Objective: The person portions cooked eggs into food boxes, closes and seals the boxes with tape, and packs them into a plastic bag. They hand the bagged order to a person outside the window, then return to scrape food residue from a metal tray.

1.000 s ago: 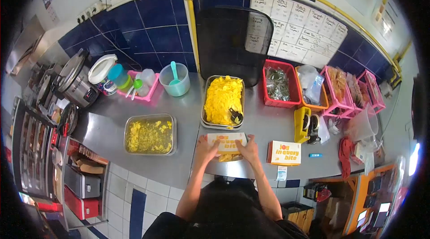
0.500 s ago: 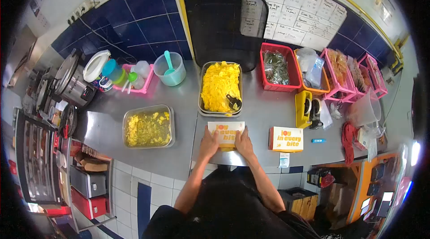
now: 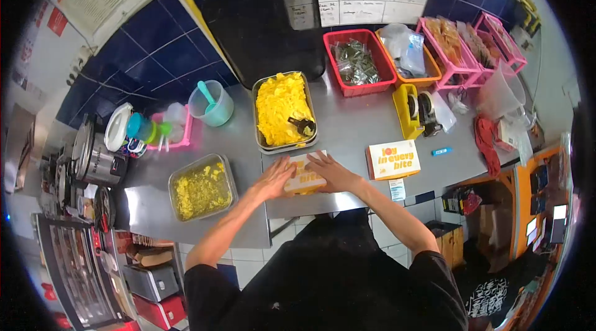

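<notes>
A white and orange printed box lies at the steel table's front edge, its lid down. My left hand rests against its left side, fingers stretched over the lid's edge. Across the right part of the lid lies my right hand, fingers spread. Just behind the box is a steel tray of yellow shredded food, with a black scoop in it. A second closed box of the same print stands to the right.
A clear container with yellow bits sits left. Behind it are a tub with a turquoise scoop and a pink basket. Farther right stand a red basket, an orange basket and a yellow tape dispenser.
The view has tilted and shifted. The box's lid has come down over the food that showed at its front. My hands have moved from its sides onto the lid, fingers more spread.
</notes>
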Action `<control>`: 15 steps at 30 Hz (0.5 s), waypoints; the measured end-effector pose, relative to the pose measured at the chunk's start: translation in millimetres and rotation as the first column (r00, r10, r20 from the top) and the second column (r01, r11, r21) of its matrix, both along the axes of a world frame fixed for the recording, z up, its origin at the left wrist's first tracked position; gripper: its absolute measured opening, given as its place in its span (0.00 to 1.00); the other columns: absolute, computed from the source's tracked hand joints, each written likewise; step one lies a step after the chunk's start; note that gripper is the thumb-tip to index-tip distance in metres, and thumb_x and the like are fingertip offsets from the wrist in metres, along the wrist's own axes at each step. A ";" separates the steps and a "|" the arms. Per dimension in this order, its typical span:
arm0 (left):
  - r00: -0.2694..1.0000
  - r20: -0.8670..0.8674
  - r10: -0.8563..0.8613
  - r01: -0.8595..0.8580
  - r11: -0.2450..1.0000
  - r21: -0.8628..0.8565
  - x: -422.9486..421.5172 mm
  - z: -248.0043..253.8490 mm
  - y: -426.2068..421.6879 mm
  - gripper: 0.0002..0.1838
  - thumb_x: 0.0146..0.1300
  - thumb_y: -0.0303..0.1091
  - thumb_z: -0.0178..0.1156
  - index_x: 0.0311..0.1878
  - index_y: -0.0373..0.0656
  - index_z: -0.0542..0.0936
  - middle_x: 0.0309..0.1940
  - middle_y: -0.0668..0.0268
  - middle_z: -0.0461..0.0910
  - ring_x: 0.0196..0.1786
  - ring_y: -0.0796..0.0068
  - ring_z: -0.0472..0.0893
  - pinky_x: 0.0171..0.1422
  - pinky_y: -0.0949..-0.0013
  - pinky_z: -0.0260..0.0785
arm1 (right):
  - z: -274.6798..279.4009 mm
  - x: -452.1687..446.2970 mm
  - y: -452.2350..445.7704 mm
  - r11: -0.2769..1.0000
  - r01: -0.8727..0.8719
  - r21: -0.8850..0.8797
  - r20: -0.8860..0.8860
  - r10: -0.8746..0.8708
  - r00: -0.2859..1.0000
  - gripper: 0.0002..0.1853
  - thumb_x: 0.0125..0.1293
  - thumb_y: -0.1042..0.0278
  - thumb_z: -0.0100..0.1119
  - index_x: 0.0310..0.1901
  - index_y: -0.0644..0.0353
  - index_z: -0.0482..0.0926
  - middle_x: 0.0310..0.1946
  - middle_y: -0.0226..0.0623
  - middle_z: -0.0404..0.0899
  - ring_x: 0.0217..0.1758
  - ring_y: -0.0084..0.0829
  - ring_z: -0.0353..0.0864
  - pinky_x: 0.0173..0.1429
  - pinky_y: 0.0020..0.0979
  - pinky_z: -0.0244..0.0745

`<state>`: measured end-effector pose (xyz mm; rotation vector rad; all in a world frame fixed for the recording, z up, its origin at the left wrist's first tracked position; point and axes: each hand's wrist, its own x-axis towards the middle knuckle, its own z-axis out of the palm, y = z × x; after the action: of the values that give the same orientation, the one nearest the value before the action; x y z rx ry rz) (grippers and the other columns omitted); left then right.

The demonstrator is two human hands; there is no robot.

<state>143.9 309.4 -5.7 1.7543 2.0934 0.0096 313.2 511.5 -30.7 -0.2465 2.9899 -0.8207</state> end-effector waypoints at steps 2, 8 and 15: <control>1.000 0.021 -0.007 0.006 0.998 0.069 -4.2 -1.6 -2.1 0.51 0.47 0.53 0.77 0.72 0.41 0.66 0.76 0.41 0.55 0.76 0.41 0.60 0.77 0.52 0.60 | -10.1 2.9 1.7 0.999 0.011 -0.044 -0.077 -0.014 0.997 0.40 0.54 0.58 0.75 0.67 0.55 0.65 0.76 0.53 0.56 0.80 0.60 0.49 0.80 0.57 0.54; 0.999 0.022 -0.025 0.023 0.993 0.115 -6.6 -1.6 -6.4 0.47 0.48 0.51 0.75 0.71 0.44 0.68 0.76 0.42 0.56 0.75 0.45 0.63 0.76 0.56 0.63 | -19.0 21.0 -4.5 0.983 0.034 -0.178 -0.148 -0.061 0.987 0.37 0.58 0.65 0.72 0.70 0.52 0.69 0.76 0.44 0.61 0.81 0.54 0.50 0.82 0.47 0.53; 0.999 -0.033 -0.028 0.033 0.986 0.165 -0.2 -9.6 -9.8 0.41 0.49 0.48 0.76 0.66 0.47 0.73 0.76 0.43 0.56 0.74 0.40 0.62 0.75 0.50 0.63 | -28.4 34.3 -46.0 0.740 0.373 -0.560 -0.078 -0.496 0.865 0.27 0.55 0.89 0.57 0.57 0.58 0.81 0.76 0.45 0.60 0.82 0.50 0.49 0.78 0.40 0.62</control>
<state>143.7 299.7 -15.3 1.8932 2.1412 0.1534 347.5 465.5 -59.1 0.4208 2.9768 -1.7852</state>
